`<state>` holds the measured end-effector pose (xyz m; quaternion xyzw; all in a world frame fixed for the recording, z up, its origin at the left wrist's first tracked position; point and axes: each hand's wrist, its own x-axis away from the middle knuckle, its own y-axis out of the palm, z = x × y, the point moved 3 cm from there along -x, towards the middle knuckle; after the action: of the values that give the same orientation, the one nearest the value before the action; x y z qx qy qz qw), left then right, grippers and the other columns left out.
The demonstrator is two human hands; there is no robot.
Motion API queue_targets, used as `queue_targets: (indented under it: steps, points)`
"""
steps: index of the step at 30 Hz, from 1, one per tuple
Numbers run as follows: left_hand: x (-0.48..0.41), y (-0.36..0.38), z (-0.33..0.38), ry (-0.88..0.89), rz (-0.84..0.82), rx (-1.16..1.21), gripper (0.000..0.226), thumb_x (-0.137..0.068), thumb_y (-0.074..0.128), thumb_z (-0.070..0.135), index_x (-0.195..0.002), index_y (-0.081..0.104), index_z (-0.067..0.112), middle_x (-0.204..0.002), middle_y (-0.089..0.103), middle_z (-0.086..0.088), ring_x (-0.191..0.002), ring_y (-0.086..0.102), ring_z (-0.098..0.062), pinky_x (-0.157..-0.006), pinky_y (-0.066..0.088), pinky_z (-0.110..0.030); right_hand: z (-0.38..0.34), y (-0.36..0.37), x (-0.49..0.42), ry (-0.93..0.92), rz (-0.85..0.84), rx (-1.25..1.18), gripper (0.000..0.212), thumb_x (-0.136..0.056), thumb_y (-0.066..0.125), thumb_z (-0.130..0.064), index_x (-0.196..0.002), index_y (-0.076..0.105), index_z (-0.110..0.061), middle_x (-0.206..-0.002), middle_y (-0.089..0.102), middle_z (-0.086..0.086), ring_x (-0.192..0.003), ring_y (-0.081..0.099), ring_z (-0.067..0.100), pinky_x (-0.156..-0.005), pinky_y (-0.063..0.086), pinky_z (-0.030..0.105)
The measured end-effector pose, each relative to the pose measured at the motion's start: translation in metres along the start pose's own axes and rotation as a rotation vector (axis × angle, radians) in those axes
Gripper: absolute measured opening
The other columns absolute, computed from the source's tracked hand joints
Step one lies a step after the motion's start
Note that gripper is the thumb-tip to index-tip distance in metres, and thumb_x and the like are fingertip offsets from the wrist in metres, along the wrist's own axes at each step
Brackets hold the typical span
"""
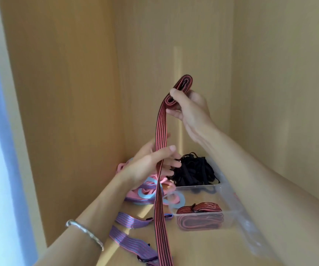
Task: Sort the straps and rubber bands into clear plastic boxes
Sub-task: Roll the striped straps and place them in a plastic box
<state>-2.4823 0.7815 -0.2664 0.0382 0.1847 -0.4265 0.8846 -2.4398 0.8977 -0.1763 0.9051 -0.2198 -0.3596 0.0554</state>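
1. Silver bracelet (85, 234), thin and slightly uneven, circles the left wrist nearest the camera.
2. Left hand (151, 164) has its thumb and curled fingers closed round a flat woven strap (160, 135), ribbed lengthwise in red and black stripes.
3. Right hand (189, 108), raised higher, pinches the same strap where it is wound into a flat oval coil. From the coil the strap hangs taut through the left hand and runs down onto the wooden shelf (202, 252).
4. Just right of the hanging strap stands a clear plastic box (231, 208) with smooth glossy walls. A rolled strap (199, 207) of the same red-and-black weave lies inside it. Pale marks on that roll are too blurred to read.
5. Behind it sits a tangled heap of thin black bands (195, 169), also within clear plastic walls; I cannot tell whether it is the same box.
6. Left of the box lies a pile of flat rubber rings (149, 191), pink and pale blue.
7. Two purple-and-blue striped straps (130, 220) lie loose on the shelf in front.
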Motion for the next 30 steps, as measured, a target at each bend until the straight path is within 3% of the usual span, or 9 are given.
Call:
queue_targets:
  steps: [4,9,12,15,18,23,27,30]
  points:
    - [-0.001,-0.007,0.004,0.127,0.174,0.012,0.019,-0.095,0.055,0.008,-0.112,0.051,0.014,-0.062,0.064,-0.001,-0.056,0.064,-0.021,-0.050,0.053,-0.030,0.022,-0.012,0.025,0.063,-0.061,0.074,0.010,-0.094,0.061,-0.015,-0.085,0.062,-0.010,-0.078,0.065,0.002,-0.074,0.065,0.012,-0.068,0.056,0.024]
    - [-0.005,0.003,-0.018,0.151,0.232,-0.244,0.038,-0.091,0.035,-0.011,-0.097,0.055,0.020,-0.084,0.061,-0.009,-0.060,0.066,-0.017,-0.047,0.052,-0.029,0.053,-0.030,0.050,0.164,-0.093,0.190,0.007,-0.093,0.063,-0.016,-0.090,0.060,-0.010,-0.081,0.064,0.004,-0.067,0.067,0.010,-0.064,0.054,0.022]
    - [-0.011,0.010,-0.039,0.069,0.194,-0.239,0.042,-0.088,0.029,-0.013,-0.098,0.057,0.016,-0.086,0.055,-0.008,-0.064,0.063,-0.012,-0.051,0.055,-0.035,0.068,-0.042,0.058,0.206,-0.076,0.240,0.011,-0.092,0.063,-0.014,-0.095,0.058,-0.005,-0.081,0.065,0.006,-0.063,0.067,0.010,-0.064,0.056,0.022]
    - [-0.015,0.016,-0.056,-0.014,0.131,-0.117,0.030,-0.093,0.032,-0.005,-0.098,0.059,0.008,-0.085,0.054,-0.008,-0.064,0.059,-0.015,-0.059,0.055,-0.039,0.078,-0.053,0.063,0.212,-0.053,0.287,0.016,-0.091,0.064,-0.015,-0.100,0.059,-0.001,-0.078,0.066,0.004,-0.066,0.066,0.011,-0.071,0.059,0.026]
    - [-0.017,0.014,-0.071,-0.071,0.128,-0.034,0.030,-0.101,0.043,0.025,-0.098,0.063,0.003,-0.079,0.060,-0.010,-0.066,0.060,-0.020,-0.059,0.051,-0.035,0.086,-0.059,0.064,0.214,-0.058,0.317,0.015,-0.090,0.065,-0.014,-0.100,0.058,-0.005,-0.078,0.067,0.001,-0.069,0.067,0.012,-0.075,0.059,0.031]
    - [-0.012,0.008,-0.081,0.006,0.168,-0.237,0.040,-0.100,0.043,0.026,-0.089,0.062,-0.008,-0.071,0.062,-0.015,-0.060,0.061,-0.023,-0.067,0.052,-0.047,0.100,-0.067,0.066,0.227,-0.090,0.372,0.015,-0.089,0.067,-0.016,-0.100,0.057,-0.015,-0.085,0.070,-0.002,-0.081,0.071,0.017,-0.076,0.060,0.035]
    - [-0.006,0.010,-0.082,0.055,0.185,-0.328,0.033,-0.100,0.045,0.024,-0.079,0.071,0.026,-0.066,0.065,-0.007,-0.060,0.059,-0.015,-0.065,0.053,-0.045,0.109,-0.070,0.071,0.208,-0.105,0.330,0.012,-0.088,0.067,-0.011,-0.091,0.058,-0.019,-0.074,0.072,-0.009,-0.077,0.071,0.014,-0.074,0.061,0.035]
    - [-0.003,0.013,-0.076,0.072,0.191,-0.295,0.034,-0.099,0.047,0.025,-0.076,0.072,0.027,-0.072,0.070,-0.013,-0.062,0.064,-0.021,-0.068,0.054,-0.052,0.109,-0.072,0.073,0.190,-0.115,0.280,0.013,-0.087,0.067,-0.011,-0.092,0.058,-0.019,-0.083,0.071,-0.003,-0.079,0.072,0.017,-0.074,0.060,0.036]
